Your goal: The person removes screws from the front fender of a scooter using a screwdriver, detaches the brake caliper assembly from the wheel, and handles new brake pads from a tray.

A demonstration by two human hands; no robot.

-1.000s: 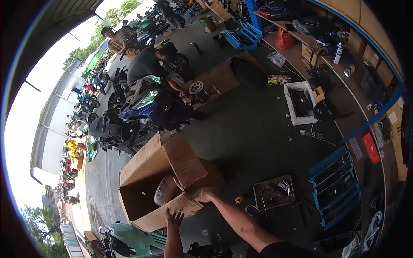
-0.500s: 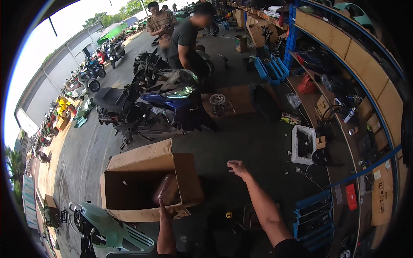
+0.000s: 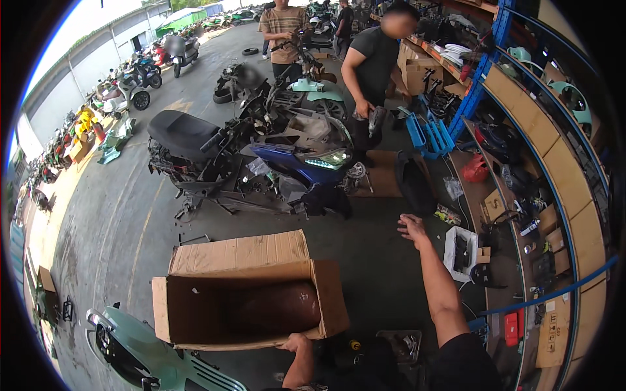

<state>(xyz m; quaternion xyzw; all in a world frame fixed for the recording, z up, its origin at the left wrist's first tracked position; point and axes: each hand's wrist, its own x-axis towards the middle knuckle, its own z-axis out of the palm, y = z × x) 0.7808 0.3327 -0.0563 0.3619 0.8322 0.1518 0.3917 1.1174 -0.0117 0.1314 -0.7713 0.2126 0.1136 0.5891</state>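
Right hand (image 3: 412,228) has left the box (image 3: 238,253), brown contents (image 3: 287,306) partly shadowed.

A carton (image 3: 554,332) by the shelf's (image 3: 507,251) near end bears dark printed symbols; a box (image 3: 493,205) near its left edge shows a dark mark, too small to read.

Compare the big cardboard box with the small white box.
Size: the cardboard box looks much larger than the white box, though it is nearer.
Contents: the cardboard box holds a reddish-brown rounded piece; the white box holds dark items.
Contact: the left hand grips the cardboard box's near edge; no hand is on the white box.
Both are open.
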